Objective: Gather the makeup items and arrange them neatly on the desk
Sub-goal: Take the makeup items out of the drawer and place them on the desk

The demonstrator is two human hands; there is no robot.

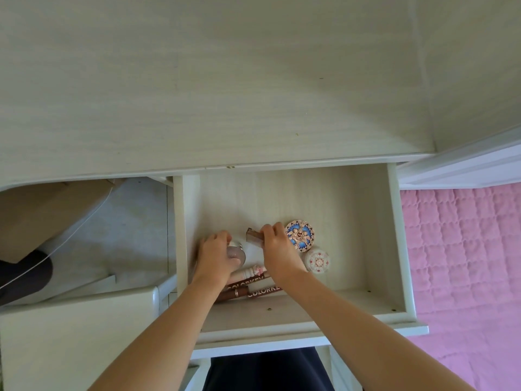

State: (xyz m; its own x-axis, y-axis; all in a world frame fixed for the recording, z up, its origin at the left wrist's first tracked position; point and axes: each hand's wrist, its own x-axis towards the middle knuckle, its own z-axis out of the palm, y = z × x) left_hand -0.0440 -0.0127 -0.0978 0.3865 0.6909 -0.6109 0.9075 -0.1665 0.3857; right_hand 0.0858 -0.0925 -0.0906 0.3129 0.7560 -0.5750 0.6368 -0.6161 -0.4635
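A: Nearest the camera, what are the two hands doing?

B: Both bare forearms are reaching into the pale wooden pull-out drawer [400, 249]. The left hand [215, 256] is curling its fingers [218, 238] round a small round silver-rimmed jar with a dusky pink face [236, 251], which is lying tilted on the drawer floor. The right hand [277, 246] is pinching a short brown rectangular makeup case [253, 237] between thumb and fingertips, the case jutting out to the left of the knuckles.

A: What else is lying in the drawer?

B: Under the wrists, two brown tubes printed COLORKEY [251, 289] are lying side by side near the drawer's front, with a slim cream and pink tube [252, 270] just beyond them. Touching the right hand's far side, a round blue and gold patterned compact [300, 235] is lying flat; a smaller round white compact with a pink pattern [318, 261] is sitting just beside it, nearer the camera.

A: And farther out?

B: Beyond the drawer, the pale wood-grain desk top [225, 94] is stretching across the upper view. A pink quilted bedspread [465, 263] is lying to the right, and a brown cardboard box [42, 210] with a thin white cable [76, 235] across it is sitting under the desk at left. A dark garment [265, 371] is showing at the bottom edge.
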